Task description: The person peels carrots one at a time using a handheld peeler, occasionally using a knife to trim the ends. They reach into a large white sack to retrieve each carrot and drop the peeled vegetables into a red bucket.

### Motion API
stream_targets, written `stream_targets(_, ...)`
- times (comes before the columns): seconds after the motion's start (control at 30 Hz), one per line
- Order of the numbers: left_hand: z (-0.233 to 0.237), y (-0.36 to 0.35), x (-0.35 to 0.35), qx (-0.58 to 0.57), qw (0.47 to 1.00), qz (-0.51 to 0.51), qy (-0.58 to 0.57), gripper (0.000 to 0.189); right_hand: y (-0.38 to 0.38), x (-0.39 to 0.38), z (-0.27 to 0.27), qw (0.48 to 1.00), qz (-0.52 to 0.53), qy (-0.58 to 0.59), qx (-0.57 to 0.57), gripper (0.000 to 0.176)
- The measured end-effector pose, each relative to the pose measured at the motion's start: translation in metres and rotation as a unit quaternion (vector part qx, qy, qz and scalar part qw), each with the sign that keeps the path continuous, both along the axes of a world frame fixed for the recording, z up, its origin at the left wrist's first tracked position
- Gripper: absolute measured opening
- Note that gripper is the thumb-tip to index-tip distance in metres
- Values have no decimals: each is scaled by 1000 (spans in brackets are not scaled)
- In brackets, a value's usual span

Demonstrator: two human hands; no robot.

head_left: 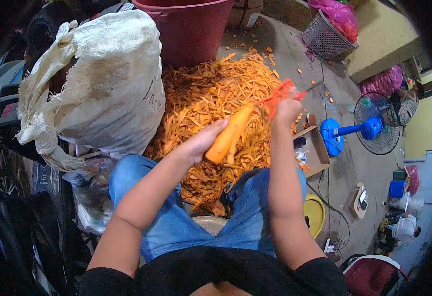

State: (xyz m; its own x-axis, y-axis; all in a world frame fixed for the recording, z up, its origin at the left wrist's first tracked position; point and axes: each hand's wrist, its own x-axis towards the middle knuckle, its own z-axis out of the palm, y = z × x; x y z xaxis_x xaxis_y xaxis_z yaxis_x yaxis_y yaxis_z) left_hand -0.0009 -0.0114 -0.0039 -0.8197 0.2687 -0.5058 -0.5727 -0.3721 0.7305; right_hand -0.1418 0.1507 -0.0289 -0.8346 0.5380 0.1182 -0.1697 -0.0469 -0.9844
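My left hand (207, 140) is closed around the thick lower end of a large peeled carrot (232, 134), which slants up and to the right above my knees. At the carrot's far tip, my right hand (287, 109) is closed on a red-wrapped peeler (281, 94). The peeler is smeared by motion, so its blade is not clear. A strip of peel hangs beside the carrot. Under both hands, a big heap of orange carrot peelings (216, 86) spreads over the floor and between my legs.
A white woven sack (112, 74) stands at left, a red tub (189, 34) behind the heap. To the right are a cardboard box (317, 150), a blue fan (371, 128), a yellow lid (314, 217) and cables. A grey basket (327, 37) stands farther back. Another person (403, 229) is at far right.
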Motion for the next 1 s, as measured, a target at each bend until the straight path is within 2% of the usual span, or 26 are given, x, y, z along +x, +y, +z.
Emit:
stream_targets(0.03, -7, -3, -5, 1, 1000, 1, -1, 38, -21, 18, 12, 997, 27, 22, 73, 19)
stream_targets(0.07, -19, -6, -9, 65, 997, 27, -20, 37, -43, 42, 27, 987, 54, 43, 144, 13)
stream_targets(0.1, -26, -8, -12, 128, 990, 52, -38, 37, -59, 61, 33, 983, 114, 45, 139, 13)
stream_targets(0.13, -1, -4, -10, 128, 985, 100, -65, 37, -70, 75, 36, 975, 173, 48, 134, 14)
stream_targets(0.17, -4, -5, -10, 127, 985, 102, -63, 37, -76, 85, 35, 975, 174, 49, 133, 14)
stream_targets(0.23, -4, -5, -9, 106, 983, 148, -37, 37, -82, 95, 34, 937, 253, -7, 241, 15)
stream_targets(0.3, 4, -5, -4, 113, 983, 140, -44, 37, -78, 78, 28, 946, 168, 17, 275, 21)
stream_targets(0.33, 8, -7, -2, 39, 998, 48, -26, 37, -68, 59, 18, 950, 110, 29, 292, 22)
stream_targets(0.37, 10, -10, 0, -35, 998, -46, -7, 37, -50, 31, 7, 969, 61, 31, 237, 24)
stream_targets(0.4, 4, -10, 3, -25, 995, -91, 22, 37, -24, 2, -4, 983, 12, 32, 181, 25)
stream_targets(0.43, 8, -8, 8, -26, 995, -91, 21, 37, 6, -19, -10, 993, -40, 29, 106, 25)
stream_targets(0.5, 22, -4, 18, 29, 991, -118, 63, 38, 25, -10, 19, 987, -109, -81, -85, 19)
stream_targets(0.53, 21, -5, 16, 51, 991, -96, 73, 37, 31, -12, 16, 987, -111, -77, -87, 19)
stream_targets(0.6, 8, -12, 4, 20, 992, -80, 93, 36, 32, -11, 14, 993, -93, -53, 45, 21)
stream_targets(0.63, 4, -15, 0, -10, 992, -63, 108, 36, 27, -6, 15, 993, -90, -55, 46, 21)
stream_targets(0.7, -1, -21, -3, -20, 994, -52, 94, 35, 10, 5, 28, 993, -17, 69, 94, 22)
stream_targets(0.73, -7, -21, -6, -95, 981, -44, 164, 39, 6, 18, 45, 976, 28, 43, 211, 21)
stream_targets(0.77, -10, -23, -8, -170, 957, -34, 232, 45, 5, 21, 53, 976, 28, 44, 211, 21)
stream_targets(0.8, 4, -26, -7, -243, 943, -29, 224, 51, 4, 23, 58, 940, 104, 53, 320, 23)
stream_targets(0.83, 8, -30, -8, -244, 943, -28, 224, 51, 0, 28, 66, 886, 179, 60, 424, 24)
stream_targets(0.87, 9, -33, -10, -350, 909, -46, 220, 50, -3, 37, 77, 879, 272, -50, 389, 20)
stream_targets(0.9, 9, -35, -12, -450, 865, -65, 214, 48, -3, 41, 74, 879, 270, -51, 391, 20)
stream_targets(0.93, 0, -35, -14, -499, 826, -22, 262, 42, -2, 43, 69, 816, 320, -82, 474, 21)
stream_targets(0.97, -1, -34, -15, -497, 826, -23, 265, 42, -1, 46, 63, 743, 366, -111, 550, 22)
stream_targets(1.0, -2, -33, -15, -506, 824, -8, 253, 43, -2, 51, 56, 743, 364, -110, 551, 22)
